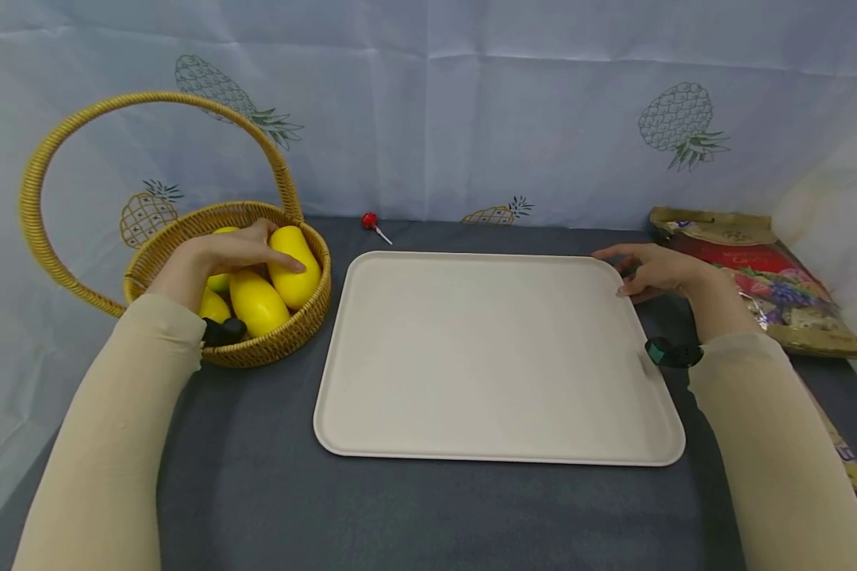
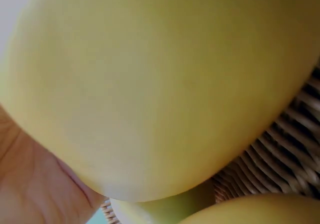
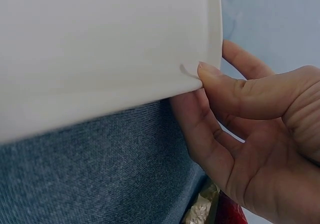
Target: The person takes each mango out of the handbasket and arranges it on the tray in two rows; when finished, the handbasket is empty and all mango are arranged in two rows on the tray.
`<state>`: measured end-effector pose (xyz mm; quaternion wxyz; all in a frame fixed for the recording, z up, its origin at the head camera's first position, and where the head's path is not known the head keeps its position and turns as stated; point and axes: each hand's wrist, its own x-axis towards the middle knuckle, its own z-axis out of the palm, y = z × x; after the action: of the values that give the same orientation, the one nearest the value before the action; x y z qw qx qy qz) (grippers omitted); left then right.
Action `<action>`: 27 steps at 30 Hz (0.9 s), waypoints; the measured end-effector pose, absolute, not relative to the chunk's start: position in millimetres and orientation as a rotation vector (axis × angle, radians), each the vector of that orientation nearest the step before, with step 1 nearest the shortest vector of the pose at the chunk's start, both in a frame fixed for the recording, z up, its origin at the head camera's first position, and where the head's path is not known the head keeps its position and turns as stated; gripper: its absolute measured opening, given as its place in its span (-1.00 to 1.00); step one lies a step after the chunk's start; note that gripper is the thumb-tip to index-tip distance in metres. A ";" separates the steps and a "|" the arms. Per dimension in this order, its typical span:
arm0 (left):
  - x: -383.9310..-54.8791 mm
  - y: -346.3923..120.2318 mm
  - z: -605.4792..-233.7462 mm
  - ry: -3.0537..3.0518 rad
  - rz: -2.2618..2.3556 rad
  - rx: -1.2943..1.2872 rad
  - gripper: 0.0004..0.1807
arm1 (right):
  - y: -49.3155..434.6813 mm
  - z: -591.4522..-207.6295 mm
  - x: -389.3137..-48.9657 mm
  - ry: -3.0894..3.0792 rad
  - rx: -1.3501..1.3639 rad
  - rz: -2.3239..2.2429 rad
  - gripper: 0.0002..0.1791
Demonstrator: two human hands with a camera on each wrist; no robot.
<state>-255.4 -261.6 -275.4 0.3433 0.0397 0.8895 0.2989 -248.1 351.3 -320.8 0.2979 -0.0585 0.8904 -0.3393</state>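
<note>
My left hand (image 1: 239,247) reaches into a wicker basket (image 1: 307,325) and grips a smooth yellow mango (image 1: 293,274), thumb laid across its front. In the left wrist view that mango (image 2: 150,94) fills most of the picture, with part of the palm (image 2: 35,184) at lower left. Several other yellow fruits (image 1: 255,305) lie in the basket below the hand, partly covered by it. At the far right corner of a cream tray (image 1: 486,357), my right hand (image 1: 653,271) pinches the rim; the thumb (image 3: 235,94) is on top and fingers are underneath.
A red lollipop (image 1: 370,220) lies behind the tray near the pineapple-print curtain (image 1: 428,111). Right of the right hand lies a gold and red bag (image 1: 778,285). Over the basket arches its tall handle (image 1: 36,182). Dark grey cloth (image 1: 428,515) covers the table.
</note>
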 end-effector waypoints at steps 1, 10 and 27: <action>-255.1 -262.3 -275.7 2.317 0.790 0.109 0.12 | 351.2 -320.9 -248.0 2.362 -0.154 -0.902 -0.17; -247.5 -263.3 -250.8 2.344 1.056 0.155 0.08 | 352.3 -322.2 -249.9 2.362 -0.155 -0.894 -0.18; -224.3 -201.7 -210.2 2.241 1.439 0.292 -0.30 | 350.3 -319.2 -246.0 2.356 -0.160 -0.937 -0.18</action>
<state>-224.3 -201.7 -210.2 0.2290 0.1060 0.8142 0.5229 -246.0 350.3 -319.2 0.2962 -0.0603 0.8857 -0.3524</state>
